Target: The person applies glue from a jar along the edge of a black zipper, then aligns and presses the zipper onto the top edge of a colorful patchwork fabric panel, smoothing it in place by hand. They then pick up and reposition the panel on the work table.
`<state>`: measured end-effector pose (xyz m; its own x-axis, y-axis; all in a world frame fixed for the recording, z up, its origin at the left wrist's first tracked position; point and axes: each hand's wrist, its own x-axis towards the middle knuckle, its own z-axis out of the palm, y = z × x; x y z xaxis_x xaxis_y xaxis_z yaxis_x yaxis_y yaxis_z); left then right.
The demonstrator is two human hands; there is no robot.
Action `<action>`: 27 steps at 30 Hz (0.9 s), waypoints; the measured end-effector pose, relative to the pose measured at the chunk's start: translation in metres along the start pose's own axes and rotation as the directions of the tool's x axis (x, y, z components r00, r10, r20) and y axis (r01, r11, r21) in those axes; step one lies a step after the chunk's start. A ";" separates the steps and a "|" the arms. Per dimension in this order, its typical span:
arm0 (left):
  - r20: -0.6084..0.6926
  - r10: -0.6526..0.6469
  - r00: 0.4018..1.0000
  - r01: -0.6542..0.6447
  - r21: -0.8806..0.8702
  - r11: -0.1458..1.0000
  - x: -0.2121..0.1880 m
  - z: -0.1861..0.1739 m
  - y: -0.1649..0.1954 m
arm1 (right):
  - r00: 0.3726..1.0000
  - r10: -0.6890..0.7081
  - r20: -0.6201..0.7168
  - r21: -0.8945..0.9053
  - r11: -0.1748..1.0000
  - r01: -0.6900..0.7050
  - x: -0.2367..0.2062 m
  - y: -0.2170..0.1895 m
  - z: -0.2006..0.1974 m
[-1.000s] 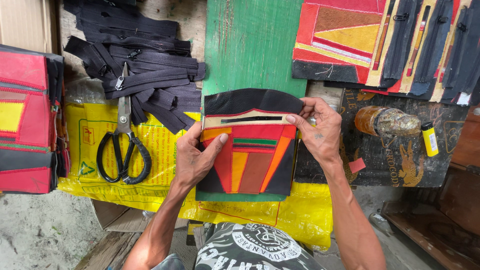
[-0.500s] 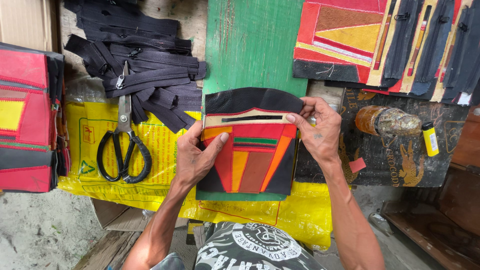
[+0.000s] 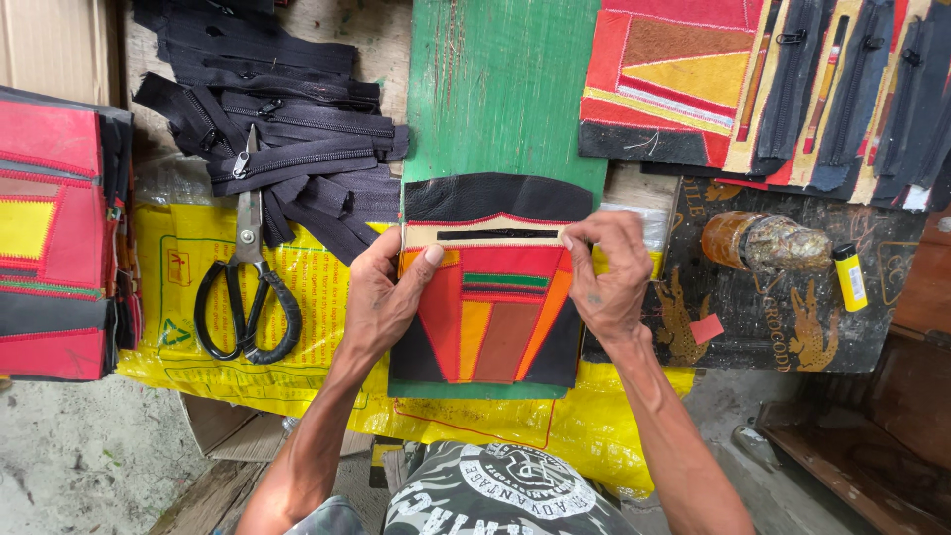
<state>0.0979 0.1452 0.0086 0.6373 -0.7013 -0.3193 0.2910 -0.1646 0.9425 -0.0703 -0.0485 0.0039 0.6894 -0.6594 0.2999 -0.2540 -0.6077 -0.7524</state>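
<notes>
Left hand (image 3: pixel 381 297): thumb stretched rightward, its tip pressed flat on the cream zipper strip (image 3: pixel 485 235) at the strip's left end; the other fingers are curled over the left edge of the patchwork panel (image 3: pixel 492 297), clamping that edge. The wrist is bent, and the forearm runs down and left toward the bottom of the view.

Right hand (image 3: pixel 612 282): thumb and forefinger pinched together on the right end of the same cream strip, the remaining fingers folded down along the panel's right edge. The forearm runs down and right.

The patchwork panel, made of black, red, orange, yellow, brown and green pieces, lies flat between the two hands on a green painted board (image 3: pixel 500 89), its lower edge near the board's near end. The black slit of a zipper shows along the cream strip.

Surroundings: the board rests over a yellow woven sack (image 3: pixel 188 287). Black-handled scissors (image 3: pixel 248 287) lie on the sack left of the left hand, apart from it, blades pointing toward a heap of black zippers (image 3: pixel 277 129) above. A stack of red sewn panels (image 3: pixel 54 228) sits at far left. At upper right lie further patchwork pieces (image 3: pixel 674 79) with zippers attached. Right of the right hand, on a dark printed sheet (image 3: pixel 792 307), lie a glue-crusted bottle (image 3: pixel 763 241) and a yellow lighter (image 3: pixel 850 277).
</notes>
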 end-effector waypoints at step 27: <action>-0.058 0.038 0.998 -0.031 0.107 0.994 0.001 0.004 0.000 | 0.998 -0.035 0.053 0.074 0.997 0.031 -0.006 0.006 0.004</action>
<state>0.0952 0.1418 0.0089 0.6880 -0.6659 -0.2886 0.1927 -0.2158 0.9572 -0.0735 -0.0468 -0.0046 0.7327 -0.6134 0.2948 -0.1818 -0.5938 -0.7838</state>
